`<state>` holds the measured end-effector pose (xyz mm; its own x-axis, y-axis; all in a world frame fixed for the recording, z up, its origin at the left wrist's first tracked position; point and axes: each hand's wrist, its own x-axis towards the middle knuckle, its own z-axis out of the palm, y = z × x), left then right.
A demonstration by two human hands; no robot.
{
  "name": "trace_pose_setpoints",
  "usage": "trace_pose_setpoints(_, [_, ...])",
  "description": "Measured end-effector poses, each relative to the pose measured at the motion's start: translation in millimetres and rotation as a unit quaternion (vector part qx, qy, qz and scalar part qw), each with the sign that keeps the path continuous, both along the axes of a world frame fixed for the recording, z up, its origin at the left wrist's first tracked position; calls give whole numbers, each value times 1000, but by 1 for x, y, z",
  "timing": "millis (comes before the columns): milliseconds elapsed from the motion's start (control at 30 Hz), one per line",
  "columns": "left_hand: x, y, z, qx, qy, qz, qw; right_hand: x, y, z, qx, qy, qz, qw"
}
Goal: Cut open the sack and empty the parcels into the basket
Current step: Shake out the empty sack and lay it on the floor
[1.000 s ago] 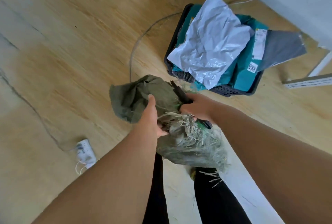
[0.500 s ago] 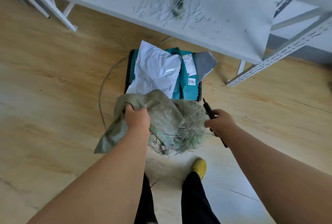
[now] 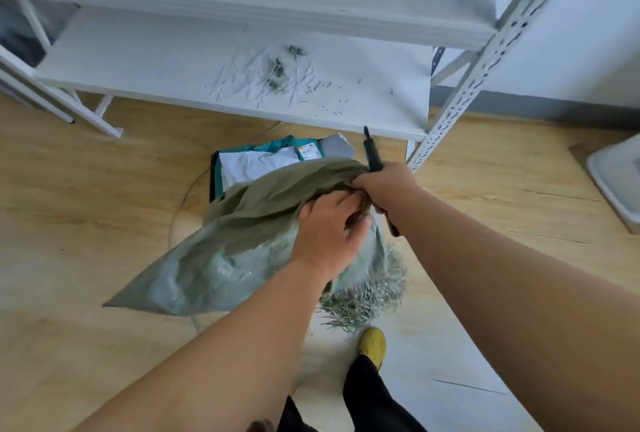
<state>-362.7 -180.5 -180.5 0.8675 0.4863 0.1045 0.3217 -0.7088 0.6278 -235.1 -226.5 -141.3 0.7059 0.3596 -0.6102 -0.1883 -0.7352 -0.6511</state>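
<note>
The limp olive-green woven sack (image 3: 242,244) hangs in front of me, its frayed cut edge (image 3: 367,296) dangling at the lower right. My left hand (image 3: 329,227) grips bunched sack fabric. My right hand (image 3: 388,189) also clutches the sack's fabric and holds a black cutter (image 3: 372,152) that points up. Behind the sack stands the black basket (image 3: 213,182), half hidden, with white, teal and grey parcels (image 3: 263,163) piled in it.
A white metal shelf unit (image 3: 242,85) stands just beyond the basket, with sack fibres strewn on its lower board. Its slotted post (image 3: 460,99) is close to my right hand. A white bin (image 3: 616,178) sits at the right edge. My yellow shoe (image 3: 373,345) is on the wooden floor.
My hands have come together on the sack, with the right hand now gripping fabric beside the left. The sack has lifted and covers more of the basket. My view has tilted up toward the shelf.
</note>
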Motion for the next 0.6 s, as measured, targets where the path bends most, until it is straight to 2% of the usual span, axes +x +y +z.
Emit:
trace_pose_setpoints(67, [8,-9,11,-152,-46,141,977,14,-17,4,45,14,-74,996])
trace_pose_setpoints(100, [12,-12,16,-251,-26,251,934,21,-26,7,59,33,-92,993])
trace_pose_setpoints(133, [16,-15,19,-384,9,351,854,28,-35,10,63,54,-92,992])
trace_pose_setpoints(200, [20,-19,20,-648,16,438,622,39,-52,15,38,85,-43,995])
trace_pose_setpoints(233, [21,-18,18,-717,-21,452,530,43,-59,16,19,94,-5,995])
trace_pose_setpoints(267, [20,-16,17,-748,-65,460,474,44,-65,16,-1,102,31,994])
trace_pose_setpoints(300, [20,-12,15,-755,-100,466,450,44,-70,14,-16,111,57,992])
trace_pose_setpoints(433, [17,7,7,-706,-112,507,482,37,-79,-2,-55,120,70,989])
trace_pose_setpoints(567, [11,15,9,-697,-85,524,482,31,-81,-16,-121,94,8,988])
trace_pose_setpoints(600, [11,14,12,-699,-76,514,491,31,-81,-17,-139,75,0,987])
